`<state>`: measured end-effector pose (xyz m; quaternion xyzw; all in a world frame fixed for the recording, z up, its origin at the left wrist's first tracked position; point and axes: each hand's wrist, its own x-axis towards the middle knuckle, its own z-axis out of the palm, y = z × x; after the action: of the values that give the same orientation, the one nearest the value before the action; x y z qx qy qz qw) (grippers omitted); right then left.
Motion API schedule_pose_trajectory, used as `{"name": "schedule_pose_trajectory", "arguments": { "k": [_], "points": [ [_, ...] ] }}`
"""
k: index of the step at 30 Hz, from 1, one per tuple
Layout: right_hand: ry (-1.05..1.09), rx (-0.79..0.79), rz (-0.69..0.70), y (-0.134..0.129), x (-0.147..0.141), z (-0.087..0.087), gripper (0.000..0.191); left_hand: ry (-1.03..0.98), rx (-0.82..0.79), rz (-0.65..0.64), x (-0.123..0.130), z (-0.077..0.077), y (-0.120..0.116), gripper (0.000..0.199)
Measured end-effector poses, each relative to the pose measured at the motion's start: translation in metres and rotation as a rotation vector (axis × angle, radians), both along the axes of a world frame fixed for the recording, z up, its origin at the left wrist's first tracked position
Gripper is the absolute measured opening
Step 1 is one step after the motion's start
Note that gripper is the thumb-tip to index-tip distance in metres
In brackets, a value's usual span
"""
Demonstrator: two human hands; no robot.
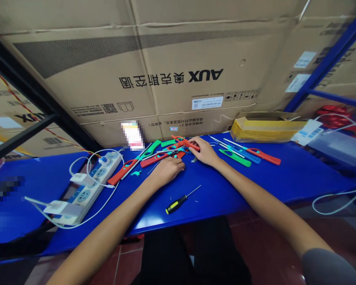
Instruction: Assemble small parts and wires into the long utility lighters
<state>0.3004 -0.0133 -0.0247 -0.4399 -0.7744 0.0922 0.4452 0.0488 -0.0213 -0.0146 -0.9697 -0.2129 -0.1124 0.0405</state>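
Fingers (195, 143) of the right hand (205, 152) curl tight onto a smooth red plastic utility lighter (186, 144)! The left hand (166, 171) rests loosely open, just beside a jumble of slim plastic lighters (157, 159) on the blue surface (225, 190), with a yellow-and-black screwdriver (177, 204) out in open room toward the near edge.

A wall of large cardboard boxes (154, 67) printed with the AUX brand stands behind the blue tabletop (225, 194), its lettering upside down in this view. A blue metal shelf post (326, 63) rises at the right, and a black metal shelf frame (26, 83) slants across the left, with a red and yellow wire (20, 107) running beside it. A shallow box lined with yellow tape (267, 128) sits against the cartons. Dark red floor tiles (255, 241) show below, under even indoor light.
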Motion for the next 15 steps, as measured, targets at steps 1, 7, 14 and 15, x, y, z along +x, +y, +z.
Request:
{"name": "schedule_pose_trajectory", "arguments": {
  "k": [1,7,14,15],
  "points": [
    [0.031,-0.012,0.001,0.0003,-0.0011,-0.0004,0.026,0.009,0.002,0.009,0.0013,-0.0006,-0.0005,0.022],
    [0.099,-0.051,0.008,-0.0026,-0.0048,0.0052,0.025,0.055,0.029,0.010,0.0023,-0.0040,0.0001,0.022],
    [0.131,-0.123,-0.023,-0.0049,-0.0066,0.0082,0.030,-0.004,-0.016,0.000,-0.0047,-0.0034,0.0058,0.025],
    [0.153,-0.147,-0.022,-0.0044,-0.0068,0.0071,0.030,-0.020,-0.021,0.002,-0.0068,-0.0017,0.0074,0.025]
  ]
}}
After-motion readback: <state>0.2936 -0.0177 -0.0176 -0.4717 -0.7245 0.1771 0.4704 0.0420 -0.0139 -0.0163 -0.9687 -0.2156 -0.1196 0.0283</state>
